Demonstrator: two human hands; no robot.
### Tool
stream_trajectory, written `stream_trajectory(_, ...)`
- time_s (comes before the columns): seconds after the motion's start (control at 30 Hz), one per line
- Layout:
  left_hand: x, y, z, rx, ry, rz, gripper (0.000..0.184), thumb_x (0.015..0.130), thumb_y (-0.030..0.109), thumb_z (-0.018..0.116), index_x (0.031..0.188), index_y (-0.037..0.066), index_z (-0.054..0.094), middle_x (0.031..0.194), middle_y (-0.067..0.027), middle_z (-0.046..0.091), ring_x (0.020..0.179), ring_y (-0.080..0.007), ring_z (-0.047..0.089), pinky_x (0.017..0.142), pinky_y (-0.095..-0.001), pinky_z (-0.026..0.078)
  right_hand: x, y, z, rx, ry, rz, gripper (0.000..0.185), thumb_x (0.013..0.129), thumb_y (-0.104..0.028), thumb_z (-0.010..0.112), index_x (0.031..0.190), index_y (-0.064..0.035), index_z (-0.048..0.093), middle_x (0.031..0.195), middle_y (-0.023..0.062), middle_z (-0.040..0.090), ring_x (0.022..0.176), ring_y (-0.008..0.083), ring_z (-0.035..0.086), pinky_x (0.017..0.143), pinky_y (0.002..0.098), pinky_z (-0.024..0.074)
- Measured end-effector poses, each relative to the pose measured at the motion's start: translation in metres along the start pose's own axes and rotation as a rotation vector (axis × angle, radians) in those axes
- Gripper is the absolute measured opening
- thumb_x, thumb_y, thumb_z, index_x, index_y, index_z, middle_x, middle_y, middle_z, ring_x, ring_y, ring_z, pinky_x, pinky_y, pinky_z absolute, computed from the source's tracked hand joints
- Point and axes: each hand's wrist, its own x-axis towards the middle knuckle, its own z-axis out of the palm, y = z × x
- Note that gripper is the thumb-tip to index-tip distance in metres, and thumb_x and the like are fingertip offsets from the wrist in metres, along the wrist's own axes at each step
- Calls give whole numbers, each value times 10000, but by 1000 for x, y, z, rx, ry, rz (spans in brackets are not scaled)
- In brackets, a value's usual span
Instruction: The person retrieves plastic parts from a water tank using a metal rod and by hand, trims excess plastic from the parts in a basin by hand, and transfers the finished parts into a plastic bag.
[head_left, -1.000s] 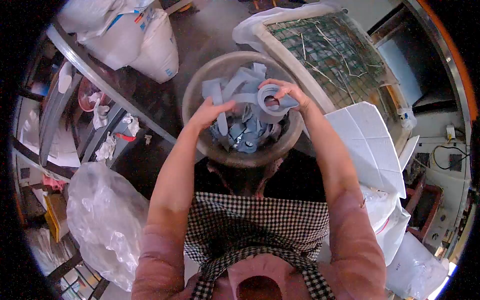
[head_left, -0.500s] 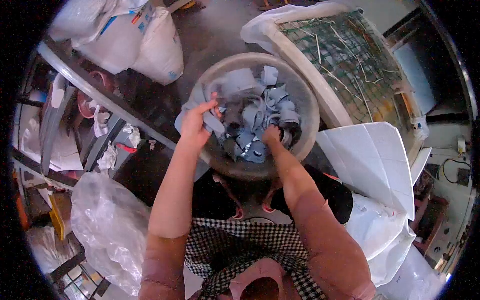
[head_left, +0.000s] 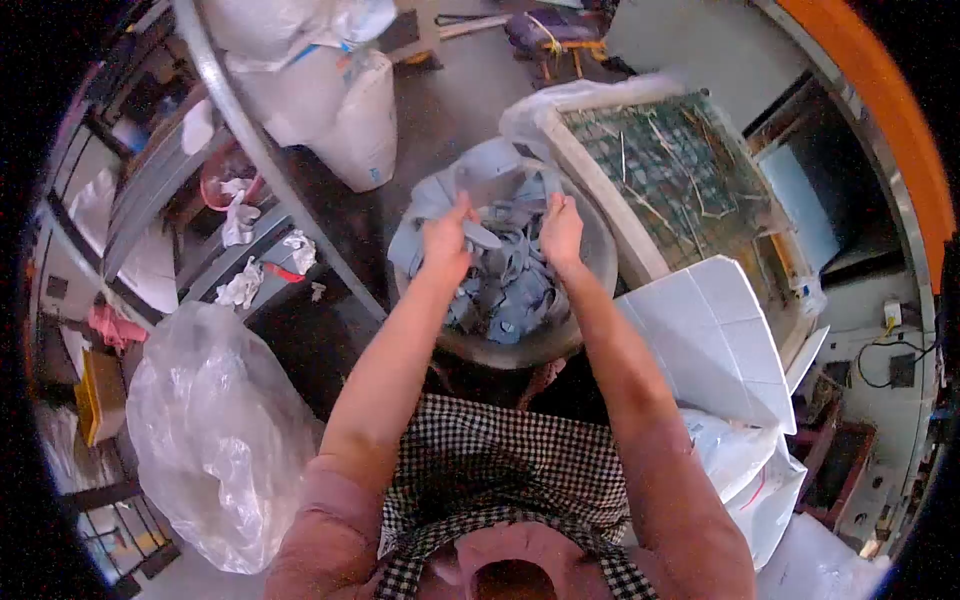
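Note:
A round tub [head_left: 597, 300] stands in front of me, filled with grey-blue curved pieces [head_left: 520, 305]. At its left side my left hand [head_left: 447, 240] is closed around some grey strips [head_left: 432, 200], which hang over the tub's left rim. My right hand [head_left: 562, 228] is closed at the right side of the tub, its thumb up. Between the two hands stretches a blurred grey band, and my right fingers appear to grip its right end.
White sacks [head_left: 350, 120] stand at the upper left beside a metal rail [head_left: 240, 120]. A framed green mesh [head_left: 670, 170] lies at the right, with a white folded board [head_left: 705, 335] below it. A clear plastic bag [head_left: 215, 430] is at the lower left.
My right hand has come up out of the tub's pieces to its right side, closed now on a band. The view has shifted, showing more floor at the top.

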Motion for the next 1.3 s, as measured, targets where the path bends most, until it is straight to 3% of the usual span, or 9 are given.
stream_trajectory(0.5, -97, 70, -4, 504, -48, 474, 311, 754, 192, 691, 958, -22, 594, 894, -82, 629, 782, -178, 579, 686, -322, 456, -88, -109, -22, -153, -55, -308, 328, 912, -310, 406, 1069, -24, 439, 816, 254, 590, 730, 424, 569, 639, 485, 453)
stream_trajectory(0.6, -135, 113, -32, 827, 168, 846, 351, 729, 219, 693, 909, -64, 591, 831, -117, 642, 748, -199, 587, 721, -335, 458, -9, 16, 3, -585, 365, -1133, 311, 840, -186, 485, 1108, -28, 487, 1108, 177, 531, 999, 334, 528, 850, 402, 429)
stream_trajectory(0.67, -158, 138, -64, 746, 266, 1020, 314, 734, 239, 687, 852, -41, 608, 769, -122, 635, 739, -186, 579, 727, -351, 455, -30, -19, -48, -566, 206, -1029, 304, 914, -198, 414, 1092, 30, 507, 988, 207, 594, 912, 326, 568, 810, 388, 432)
stream_trajectory(0.7, -178, 157, -77, 758, 275, 1037, 309, 737, 243, 685, 841, -38, 610, 755, -123, 632, 730, -180, 577, 709, -357, 459, -53, -61, -72, -237, 15, -291, 295, 918, -200, 403, 1101, 12, 496, 1019, 214, 576, 967, 342, 538, 832, 412, 425)
stream_trajectory(0.8, -235, 221, -182, 1042, 803, 657, 359, 786, 364, 605, 866, 14, 623, 787, -104, 641, 686, -212, 591, 622, -357, 464, -33, -33, -85, -233, 38, -298, 296, 921, -224, 401, 1104, -8, 488, 1076, 229, 535, 1017, 368, 496, 846, 437, 422)
stream_trajectory(0.87, -260, 274, -248, 2212, 778, 422, 397, 841, 419, 482, 869, 61, 651, 789, -166, 623, 778, -308, 599, 691, -410, 455, -6, 35, -113, -635, 235, -676, 306, 929, -199, 365, 1173, -37, 453, 1184, 200, 478, 1028, 352, 508, 869, 411, 411)
stream_trajectory(1.03, -295, 380, -451, 580, 448, 430, 428, 857, 341, 516, 1200, 86, 511, 1032, -69, 598, 752, -141, 575, 614, -289, 468, -48, -49, -203, -386, 360, -267, 287, 919, -267, 410, 1058, -19, 453, 886, 264, 572, 813, 453, 546, 653, 509, 399)
stream_trajectory(1.07, -341, 340, -328, 377, 454, 619, 452, 843, 339, 542, 1206, 73, 504, 1095, -70, 573, 811, -192, 582, 692, -326, 471, -45, -60, -216, -384, 386, -253, 283, 921, -269, 406, 1052, -23, 450, 891, 273, 566, 817, 453, 539, 663, 507, 404)
stream_trajectory(1.3, -225, 346, -482, 921, 804, 625, 447, 835, 323, 576, 1123, -18, 555, 1064, -120, 597, 931, -197, 563, 833, -292, 421, 66, 114, -403, -973, 313, -250, 261, 866, -251, 433, 867, -50, 599, 804, 208, 600, 750, 341, 606, 667, 431, 489)
